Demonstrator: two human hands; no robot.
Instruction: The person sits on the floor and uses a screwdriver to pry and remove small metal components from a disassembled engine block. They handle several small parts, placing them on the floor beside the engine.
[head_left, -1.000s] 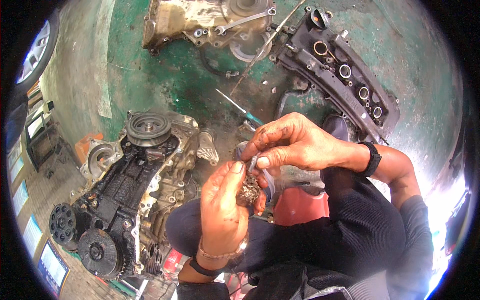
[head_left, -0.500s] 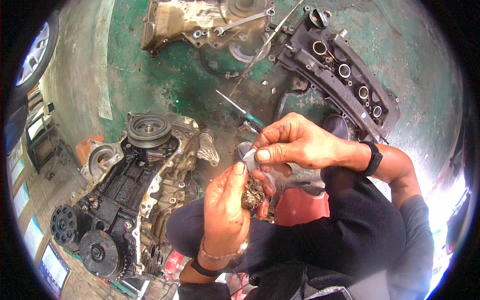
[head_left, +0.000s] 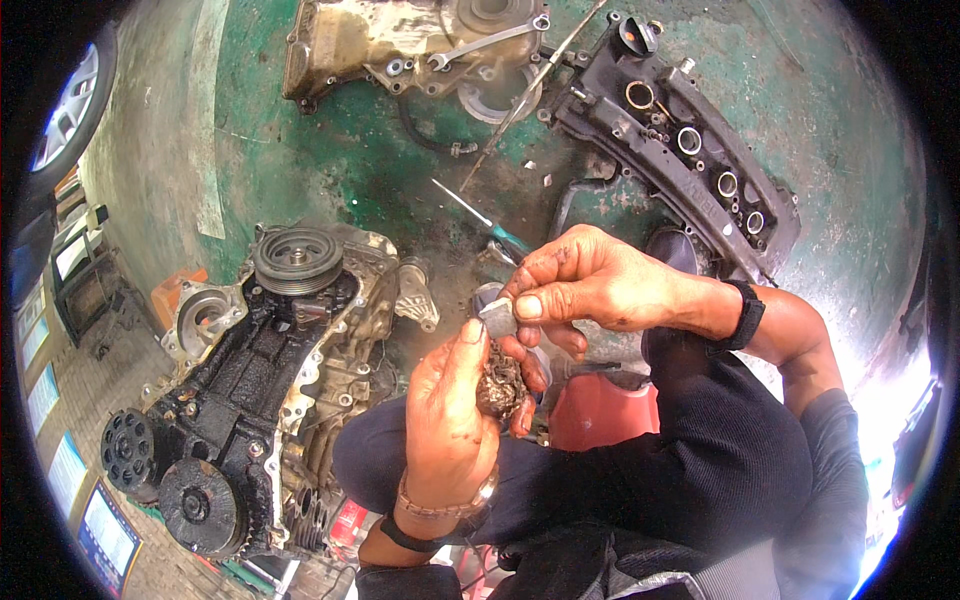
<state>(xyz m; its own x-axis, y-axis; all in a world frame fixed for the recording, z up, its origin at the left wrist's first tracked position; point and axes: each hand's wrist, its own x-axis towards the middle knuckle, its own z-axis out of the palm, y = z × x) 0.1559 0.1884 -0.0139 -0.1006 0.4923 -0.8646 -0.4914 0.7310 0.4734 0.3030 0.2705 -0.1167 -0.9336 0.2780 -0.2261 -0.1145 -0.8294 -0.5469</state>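
My left hand point(head_left: 448, 392) is closed around a rough, glinting brown clump point(head_left: 501, 388) that looks like a dirty metal scouring pad. Between the thumb and fingers of my right hand point(head_left: 605, 288) is a small, flat grey piece point(head_left: 497, 317), perhaps folded sandpaper; its kind is not certain. The left thumb tip meets the lower left edge of this grey piece, just above the clump. Both hands are stained dark and held close together over my lap. Beyond them, a screwdriver point(head_left: 490, 226) with a teal handle lies on the floor.
To the left stands an opened engine block point(head_left: 240, 390), oily black, with pulleys. A black valve cover point(head_left: 690, 160) lies at the far right, a metal timing cover point(head_left: 390, 45) with a wrench point(head_left: 490, 43) on it at the far middle. A long rod point(head_left: 535, 90) lies between them.
The grey piece is turned so more of its flat face shows. The clump and left fingers have shifted slightly left. Both hands keep their grip.
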